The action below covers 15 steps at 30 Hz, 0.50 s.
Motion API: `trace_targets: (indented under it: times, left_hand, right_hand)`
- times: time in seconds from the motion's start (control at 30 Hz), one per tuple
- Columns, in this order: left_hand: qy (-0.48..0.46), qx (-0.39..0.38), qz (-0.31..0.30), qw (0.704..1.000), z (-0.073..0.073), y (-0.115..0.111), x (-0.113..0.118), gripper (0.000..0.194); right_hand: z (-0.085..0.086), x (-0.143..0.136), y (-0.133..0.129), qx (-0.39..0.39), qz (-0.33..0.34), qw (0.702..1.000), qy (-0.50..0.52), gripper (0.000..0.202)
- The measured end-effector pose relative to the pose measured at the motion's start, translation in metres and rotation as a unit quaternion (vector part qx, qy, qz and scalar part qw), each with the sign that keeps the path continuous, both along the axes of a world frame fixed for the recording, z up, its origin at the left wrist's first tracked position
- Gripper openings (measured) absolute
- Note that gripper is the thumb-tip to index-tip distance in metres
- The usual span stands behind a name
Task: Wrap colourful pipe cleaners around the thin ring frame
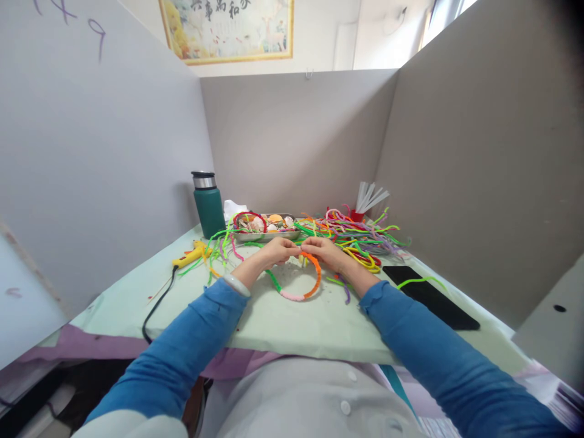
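Note:
A ring wrapped in pipe cleaners (317,277), orange on its right, pink at the bottom and green on the left, stands over the middle of the table. My left hand (275,251) pinches near the top of the ring, fingers closed. Beside it, almost touching, my right hand (325,252) has its fingertips closed at the orange end. What lies exactly between the fingertips is too small to make out. Loose green and pink pipe cleaners (224,246) lie left of my left hand, and short purple and green pieces (343,287) lie below my right wrist.
Behind the hands is a metal tray (292,233) of shells with a red ring on it. A heap of pipe cleaners (360,234) spreads at back right by a red cup (357,216) of white sticks. A green bottle (208,207), yellow glue gun (191,255) and black mat (431,298) flank them.

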<state>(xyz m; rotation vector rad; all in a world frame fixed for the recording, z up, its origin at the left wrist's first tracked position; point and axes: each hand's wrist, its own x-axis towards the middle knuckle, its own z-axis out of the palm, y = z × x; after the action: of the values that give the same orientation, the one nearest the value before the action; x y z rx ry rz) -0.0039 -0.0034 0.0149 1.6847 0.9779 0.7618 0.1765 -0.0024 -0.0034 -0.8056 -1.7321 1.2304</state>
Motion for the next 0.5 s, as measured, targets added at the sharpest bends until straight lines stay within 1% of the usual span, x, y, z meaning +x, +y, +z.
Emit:
trace_targets:
  times: [0.1,0.37,0.5]
  left_hand:
    - [-0.002,0.0,0.003,1.0,-0.0007,0.0012,0.0001,0.03]
    - [-0.002,-0.001,0.039,0.999,-0.0004,0.002,0.0017,0.029]
    - [-0.006,0.002,0.041,0.999,0.0024,0.0003,0.002,0.028]
  right_hand:
    - [0.0008,0.0004,-0.0009,0.006,0.0,1.0,-0.005,0.033]
    - [-0.0014,0.0005,0.0012,0.017,0.007,1.0,-0.016,0.035]
    - [-0.0039,0.0,0.0041,0.01,-0.01,1.0,-0.015,0.036]
